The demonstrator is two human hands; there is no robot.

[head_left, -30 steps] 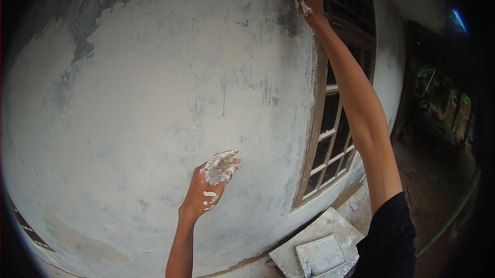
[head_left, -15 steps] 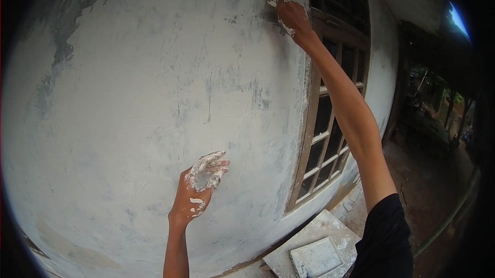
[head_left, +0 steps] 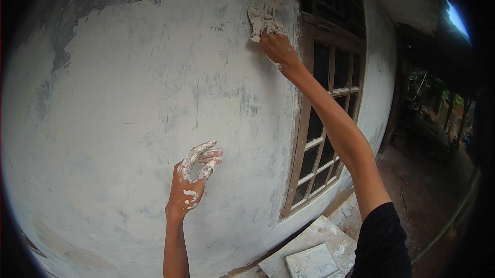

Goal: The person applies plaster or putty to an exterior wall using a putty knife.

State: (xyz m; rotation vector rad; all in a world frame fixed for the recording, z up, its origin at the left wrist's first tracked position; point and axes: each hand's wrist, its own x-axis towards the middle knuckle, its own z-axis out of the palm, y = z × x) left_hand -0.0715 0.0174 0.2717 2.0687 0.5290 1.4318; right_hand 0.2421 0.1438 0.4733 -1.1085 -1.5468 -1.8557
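High on the wall, beside the window frame, my right hand [head_left: 279,50] is closed on a putty knife [head_left: 255,28] thickly loaded with pale putty. The blade lies against the white-grey wall [head_left: 134,149], and its handle is hidden in my grip. A fresh, wet putty patch [head_left: 268,2] shows just above the blade. Lower down, my left hand [head_left: 190,180] hovers in front of the wall with bent fingers held apart. White putty coats its fingers and thumb, and nothing is in it.
A wooden-framed window [head_left: 330,118] with small panes stands right of the putty knife, partly behind my right arm. Below is a putty-smeared board [head_left: 335,234] bearing a flat white rectangular piece [head_left: 313,262]. Bare ground [head_left: 407,195] and a long pole [head_left: 448,218] lie at the right.
My right hand and the putty knife have moved down and left along the wall, with a putty smear now above the blade. My left hand has shifted slightly up and left, its fingers spread wider.
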